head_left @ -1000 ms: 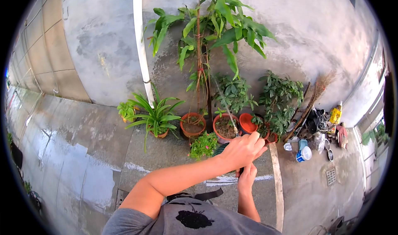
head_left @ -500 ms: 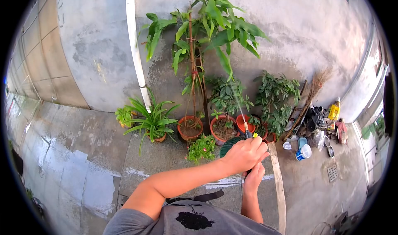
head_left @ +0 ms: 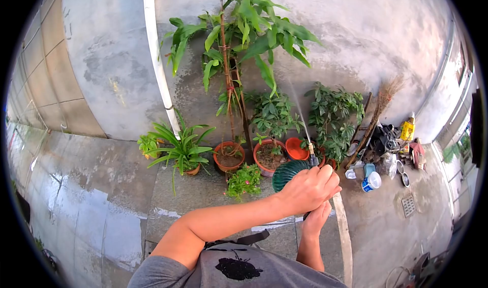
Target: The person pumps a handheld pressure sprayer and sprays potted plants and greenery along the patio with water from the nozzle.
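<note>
My left hand (head_left: 309,188) is closed round the top of a spray nozzle (head_left: 312,155) with a brass tip. From the tip a thin jet of water rises toward the wall between two leafy plants. Just below, my right hand (head_left: 316,218) is wrapped round the nozzle's dark handle, mostly hidden by the left. A green ribbed round object (head_left: 288,174) shows beside my left hand. Beyond the hands stand an empty-looking orange pot (head_left: 297,149), a pot with soil and a bushy plant (head_left: 270,158), and a dark leafy plant (head_left: 335,116).
A tall staked plant (head_left: 229,157), a long-leaved plant (head_left: 181,148) and a pink-flowered plant (head_left: 244,182) stand leftward. At right are a broom (head_left: 373,117), a white-blue bucket (head_left: 371,182), a yellow bottle (head_left: 407,129) and a floor drain (head_left: 408,205). A white pipe (head_left: 156,59) runs down the wall.
The view has shifted, so the plants appear farther left. Both hands and the nozzle have moved right, and the jet now points between the two bushy plants. More of the green object shows.
</note>
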`<move>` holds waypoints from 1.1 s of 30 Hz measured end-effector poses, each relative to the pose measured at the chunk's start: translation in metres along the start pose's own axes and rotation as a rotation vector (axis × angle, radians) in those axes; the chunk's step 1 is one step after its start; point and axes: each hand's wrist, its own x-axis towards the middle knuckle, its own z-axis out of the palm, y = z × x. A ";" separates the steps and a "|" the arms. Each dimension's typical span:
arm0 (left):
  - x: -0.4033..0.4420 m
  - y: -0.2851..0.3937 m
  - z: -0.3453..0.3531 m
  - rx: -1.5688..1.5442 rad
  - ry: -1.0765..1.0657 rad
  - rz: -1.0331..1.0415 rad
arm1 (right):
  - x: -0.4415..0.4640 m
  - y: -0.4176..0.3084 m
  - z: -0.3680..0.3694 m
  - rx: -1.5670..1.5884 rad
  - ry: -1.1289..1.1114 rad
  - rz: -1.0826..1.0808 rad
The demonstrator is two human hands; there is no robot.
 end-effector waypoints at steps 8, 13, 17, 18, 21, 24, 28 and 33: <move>0.004 -0.003 0.006 -0.004 -0.021 -0.032 | 0.011 0.010 -0.006 -0.015 -0.031 0.028; 0.001 -0.010 0.016 0.052 -0.013 -0.047 | 0.019 0.014 -0.009 0.022 -0.071 0.081; 0.002 -0.013 0.018 0.064 -0.022 -0.066 | 0.024 0.020 -0.011 0.013 -0.105 0.078; 0.002 -0.014 0.019 0.070 -0.024 -0.069 | 0.026 0.020 -0.010 0.012 -0.107 0.079; 0.000 -0.016 0.022 0.087 -0.044 -0.081 | 0.027 0.020 -0.008 0.012 -0.116 0.089; -0.002 -0.018 0.024 0.096 -0.065 -0.094 | 0.028 0.020 -0.008 0.025 -0.128 0.114; -0.004 -0.017 0.026 0.099 -0.079 -0.110 | 0.026 0.026 -0.011 0.044 -0.123 0.143; -0.009 -0.014 0.035 0.041 -0.073 -0.088 | 0.018 0.026 -0.016 -0.022 -0.075 0.148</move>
